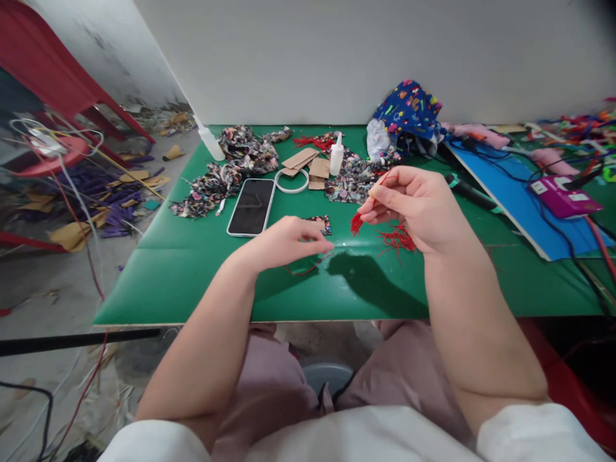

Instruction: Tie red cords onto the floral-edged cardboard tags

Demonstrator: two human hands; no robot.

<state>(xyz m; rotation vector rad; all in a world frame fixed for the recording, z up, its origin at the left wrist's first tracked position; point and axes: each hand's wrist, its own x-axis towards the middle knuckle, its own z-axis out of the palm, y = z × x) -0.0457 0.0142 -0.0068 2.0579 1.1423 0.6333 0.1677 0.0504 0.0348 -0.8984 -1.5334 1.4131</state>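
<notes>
My right hand point(409, 204) is raised over the green table point(192, 276), its thumb and fingers pinching a red tassel point(356, 224) by its thin cord. The tassel's strands hang down at the left of the fingers. Beneath that hand lies a loose bunch of red tassels point(398, 239). My left hand point(293, 240) is low over the table, thumb and fingertips drawn together. A thin red cord point(308, 272) curves below it and appears to meet the fingertips. Just behind the left hand is a small floral piece point(323, 223) with brown card, partly covered by the hand.
A phone point(251, 206), a white ring point(292, 181), brown card pieces point(301, 162) and two squeeze bottles point(337, 155) point(210, 142) stand among floral fabric point(248, 151). At right are a blue board point(500, 199), a purple box point(564, 196), pink glue guns point(481, 136) and cables.
</notes>
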